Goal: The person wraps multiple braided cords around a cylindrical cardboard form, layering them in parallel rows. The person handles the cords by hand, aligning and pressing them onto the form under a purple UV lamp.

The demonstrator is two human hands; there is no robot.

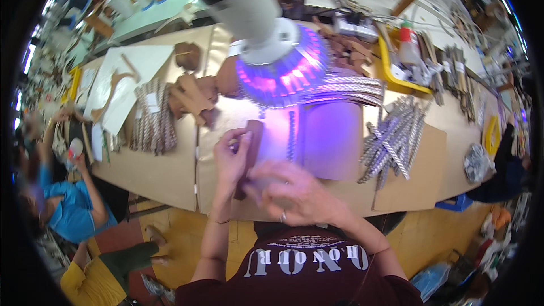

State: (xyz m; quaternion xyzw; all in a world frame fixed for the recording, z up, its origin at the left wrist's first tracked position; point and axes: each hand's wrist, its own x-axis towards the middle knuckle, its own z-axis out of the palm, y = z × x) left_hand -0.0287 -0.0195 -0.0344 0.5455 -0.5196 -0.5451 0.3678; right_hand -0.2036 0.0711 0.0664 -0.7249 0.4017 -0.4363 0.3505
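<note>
A brown leather-like strip (pixel 254 134) runs along the near middle of the table, upper end toward the lamp. My left hand (pixel 229 156) is closed at its left edge, thumb and fingers against it. A small dark spot shows between those fingers; I cannot make out what it is. Over the strip's lower end is my right hand (pixel 297 192), smeared by motion, with a ring on one finger. Whether it grips anything does not show. Just beyond both hands hangs a lamp (pixel 283 65) throwing purple light onto the table.
Patterned grey strips (pixel 394 141) lie heaped to the right, and braided strips (pixel 345 89) behind the lamp. Brown-white strips (pixel 152 119) and brown pieces (pixel 195 96) lie left. A yellow tray (pixel 386 51) holds a red-topped bottle (pixel 407 45). A person in blue (pixel 71 201) works at left.
</note>
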